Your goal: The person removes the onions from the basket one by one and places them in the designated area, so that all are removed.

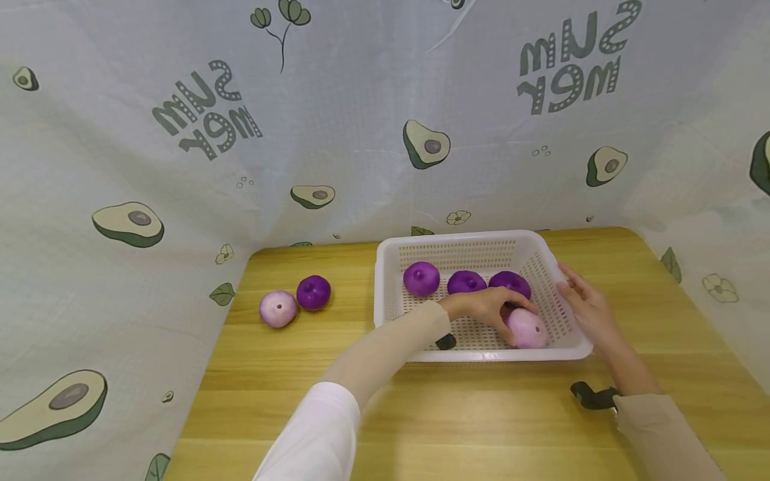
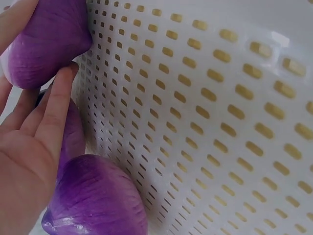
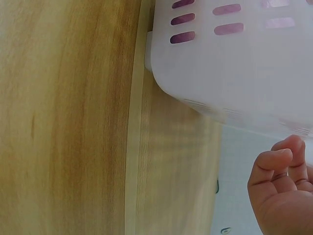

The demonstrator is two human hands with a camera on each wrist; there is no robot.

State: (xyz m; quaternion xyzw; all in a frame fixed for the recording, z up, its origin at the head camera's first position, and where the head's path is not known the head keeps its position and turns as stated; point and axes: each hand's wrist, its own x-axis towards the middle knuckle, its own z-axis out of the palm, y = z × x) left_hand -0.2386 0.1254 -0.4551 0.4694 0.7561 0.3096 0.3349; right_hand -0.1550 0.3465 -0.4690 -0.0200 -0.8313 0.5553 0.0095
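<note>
A white plastic basket with slotted walls stands on the wooden table. Inside it my left hand grips a pale purple onion at the near right corner, thumb on one side and fingers over the other. Behind that hand lie three darker purple onions, two of them partly covered by it. In the left wrist view the held onion is close to the basket wall. My right hand holds the basket's right rim, its fingers curled in the right wrist view.
Left of the basket, a pale onion and a dark purple onion sit side by side on the table. A patterned cloth hangs behind the table and along its sides. Dark camera mounts are at the wrists.
</note>
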